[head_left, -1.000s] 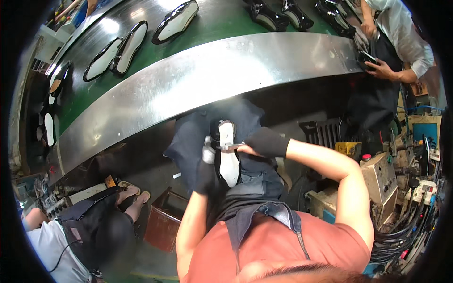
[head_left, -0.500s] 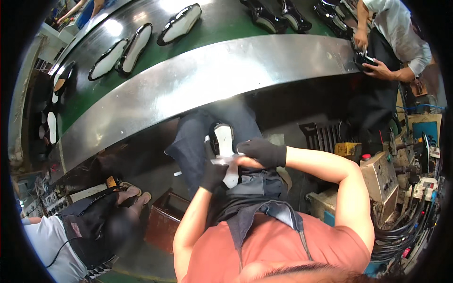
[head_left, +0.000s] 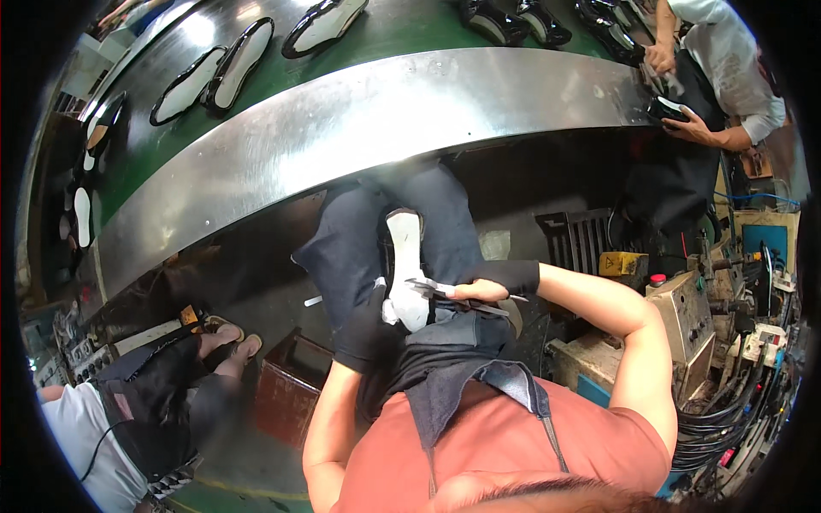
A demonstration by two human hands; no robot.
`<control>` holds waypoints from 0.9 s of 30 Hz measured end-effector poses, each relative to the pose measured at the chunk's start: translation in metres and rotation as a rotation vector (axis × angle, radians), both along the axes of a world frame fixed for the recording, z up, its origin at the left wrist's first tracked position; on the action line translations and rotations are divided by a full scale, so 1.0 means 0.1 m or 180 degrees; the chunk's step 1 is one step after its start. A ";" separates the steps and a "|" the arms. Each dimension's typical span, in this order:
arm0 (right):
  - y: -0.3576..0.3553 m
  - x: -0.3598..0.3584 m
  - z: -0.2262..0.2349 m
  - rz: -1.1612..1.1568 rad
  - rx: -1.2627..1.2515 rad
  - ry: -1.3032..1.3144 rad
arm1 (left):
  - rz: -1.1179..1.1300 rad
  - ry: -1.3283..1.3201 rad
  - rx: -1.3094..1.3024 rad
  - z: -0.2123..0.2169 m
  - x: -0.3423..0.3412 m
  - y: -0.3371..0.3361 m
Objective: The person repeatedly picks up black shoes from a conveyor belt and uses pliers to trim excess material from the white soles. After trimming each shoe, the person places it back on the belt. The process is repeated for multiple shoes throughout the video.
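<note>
A shoe (head_left: 405, 244) with a pale, bare underside lies sole up on my lap, between my thighs. My left hand (head_left: 369, 335), in a dark glove, is closed round its near left side; the fingers are partly hidden. My right hand (head_left: 487, 287), in a dark glove with bare fingers showing, is closed on a pair of metal pincers (head_left: 434, 288). The pincers' jaws lie over the sole near its wider near end, and the handles stick out beneath my fingers to the right.
Beyond my knees runs a metal-edged bench (head_left: 359, 103) bearing several glossy black shoes (head_left: 241, 64). At the far right a co-worker's hand (head_left: 691, 128) holds a shoe. Machinery (head_left: 684, 316) stands at my right, a brown box (head_left: 292, 389) at my left. Another person (head_left: 111, 410) sits at lower left.
My right hand has moved slightly right and turned, so the pincers now show clearly. My left hand has dropped a little toward me along the shoe. The view has shifted slightly.
</note>
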State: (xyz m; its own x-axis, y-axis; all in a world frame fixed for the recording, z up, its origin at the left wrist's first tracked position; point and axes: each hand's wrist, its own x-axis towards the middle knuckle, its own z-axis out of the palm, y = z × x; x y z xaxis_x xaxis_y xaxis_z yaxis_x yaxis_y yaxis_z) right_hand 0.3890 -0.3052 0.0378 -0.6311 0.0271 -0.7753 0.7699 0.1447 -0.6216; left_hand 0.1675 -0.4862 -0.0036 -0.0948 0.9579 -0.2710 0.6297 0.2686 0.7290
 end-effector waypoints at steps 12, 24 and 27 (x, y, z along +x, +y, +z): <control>-0.36 -0.16 -0.31 0.0318 0.1926 0.1073 | 0.1209 -0.4018 -0.0717 -0.49 0.17 -0.08; 0.23 -0.07 0.22 0.0956 0.0986 0.0485 | 0.1945 -0.2791 0.0393 -1.47 0.65 0.00; 0.06 -0.35 0.74 0.0386 0.1127 0.0871 | 0.0430 -0.1866 0.0149 -1.70 0.38 -0.04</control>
State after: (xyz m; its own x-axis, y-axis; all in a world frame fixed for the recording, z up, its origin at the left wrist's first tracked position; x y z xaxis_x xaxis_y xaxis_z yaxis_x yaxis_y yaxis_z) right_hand 0.3542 -0.2990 0.1123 -0.8261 0.1737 -0.5361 0.5489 0.4635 -0.6956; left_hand 0.2060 -0.4901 -0.1734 -0.0640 0.9599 -0.2729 0.0817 0.2776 0.9572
